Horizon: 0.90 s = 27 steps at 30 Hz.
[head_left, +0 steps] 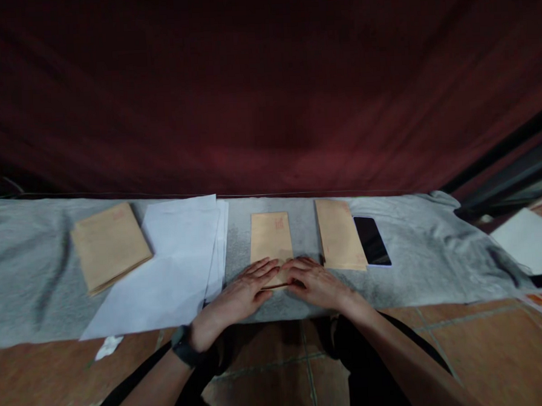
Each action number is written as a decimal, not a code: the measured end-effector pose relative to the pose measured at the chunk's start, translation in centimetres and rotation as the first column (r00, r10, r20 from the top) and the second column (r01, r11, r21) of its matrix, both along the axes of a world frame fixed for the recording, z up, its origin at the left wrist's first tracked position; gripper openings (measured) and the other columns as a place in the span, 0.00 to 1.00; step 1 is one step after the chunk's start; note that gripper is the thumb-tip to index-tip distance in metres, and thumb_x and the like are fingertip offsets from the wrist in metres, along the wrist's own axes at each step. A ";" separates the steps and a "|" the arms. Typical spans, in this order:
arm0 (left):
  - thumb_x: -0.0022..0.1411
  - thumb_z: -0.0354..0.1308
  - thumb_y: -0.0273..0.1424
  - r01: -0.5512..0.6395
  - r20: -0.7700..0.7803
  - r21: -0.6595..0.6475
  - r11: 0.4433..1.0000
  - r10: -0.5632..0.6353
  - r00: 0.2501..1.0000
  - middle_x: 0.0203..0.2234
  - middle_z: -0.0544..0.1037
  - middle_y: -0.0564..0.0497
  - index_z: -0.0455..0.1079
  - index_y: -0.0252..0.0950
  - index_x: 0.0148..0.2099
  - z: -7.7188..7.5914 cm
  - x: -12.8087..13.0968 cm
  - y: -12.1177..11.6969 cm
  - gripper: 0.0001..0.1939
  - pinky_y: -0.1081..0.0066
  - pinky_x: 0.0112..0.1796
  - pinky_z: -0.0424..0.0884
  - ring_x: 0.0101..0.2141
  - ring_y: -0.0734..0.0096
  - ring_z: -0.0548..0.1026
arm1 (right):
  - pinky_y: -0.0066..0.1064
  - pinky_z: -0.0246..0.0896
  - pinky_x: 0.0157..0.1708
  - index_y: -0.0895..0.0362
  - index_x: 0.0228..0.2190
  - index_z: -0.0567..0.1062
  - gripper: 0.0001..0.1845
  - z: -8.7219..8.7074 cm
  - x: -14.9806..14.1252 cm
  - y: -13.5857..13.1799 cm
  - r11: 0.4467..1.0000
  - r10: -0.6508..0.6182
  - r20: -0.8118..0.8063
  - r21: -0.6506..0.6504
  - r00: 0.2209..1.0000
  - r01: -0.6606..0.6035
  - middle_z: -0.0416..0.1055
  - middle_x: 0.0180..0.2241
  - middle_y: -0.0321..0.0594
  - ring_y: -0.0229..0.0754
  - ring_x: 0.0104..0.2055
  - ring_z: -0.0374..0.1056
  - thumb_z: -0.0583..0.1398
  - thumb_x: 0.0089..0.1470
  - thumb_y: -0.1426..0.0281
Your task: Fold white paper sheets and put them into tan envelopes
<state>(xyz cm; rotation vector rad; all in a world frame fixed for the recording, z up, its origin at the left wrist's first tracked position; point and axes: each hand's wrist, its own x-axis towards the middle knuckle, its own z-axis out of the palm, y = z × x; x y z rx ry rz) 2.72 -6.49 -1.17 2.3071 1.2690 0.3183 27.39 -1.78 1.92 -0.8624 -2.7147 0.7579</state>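
Note:
A brown paper envelope [269, 234] with small red print at its far right corner lies in front of me on a grey cloth. Across its near part rests my left hand [250, 284], fingers stretched out flat and thumb near the close edge. My right hand [314, 281] is on the same envelope from the other side, its fingers bent and closed at the near right edge. The two hands' fingertips almost meet in the middle. Under the fingers, part of the near edge is hidden, and a dark line shows along it.
Left of the hands, large white sheets [169, 263] lie partly under a stack of brown envelopes [112, 247]. More brown envelopes [340, 235] lie at right, beside a dark phone [372, 241]. The grey cloth [428, 249] covers the long surface; a dark red curtain [266, 106] hangs behind.

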 end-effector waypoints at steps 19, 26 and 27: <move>0.71 0.47 0.24 0.073 -0.077 0.109 0.991 -0.065 0.995 0.59 0.73 0.49 0.68 0.41 0.60 2.7 2.3 -1.3 0.19 0.63 0.61 0.62 0.61 0.68 0.68 | 0.47 0.39 0.71 0.53 0.69 0.54 0.29 -4.2 -3.0 3.4 0.983 -0.107 0.118 0.161 0.987 0.087 0.47 0.72 0.42 0.43 0.73 0.42 0.44 0.72 0.59; 0.68 0.46 0.20 0.026 -0.157 0.104 0.994 -0.010 0.987 0.54 0.78 0.45 0.71 0.37 0.55 3.3 1.5 -1.3 0.20 0.58 0.57 0.67 0.56 0.61 0.73 | 0.48 0.41 0.71 0.55 0.69 0.52 0.30 -4.5 -5.0 8.2 0.947 -0.155 0.184 0.306 0.971 0.093 0.46 0.71 0.45 0.44 0.73 0.42 0.44 0.72 0.60; 0.67 0.45 0.19 0.025 -0.162 0.116 0.993 -0.006 0.987 0.54 0.78 0.45 0.71 0.37 0.55 3.3 1.4 -1.3 0.21 0.58 0.56 0.68 0.55 0.61 0.74 | 0.48 0.41 0.71 0.55 0.69 0.52 0.29 -4.4 -5.6 9.3 0.940 -0.173 0.183 0.325 0.968 0.107 0.47 0.71 0.45 0.44 0.73 0.42 0.44 0.71 0.60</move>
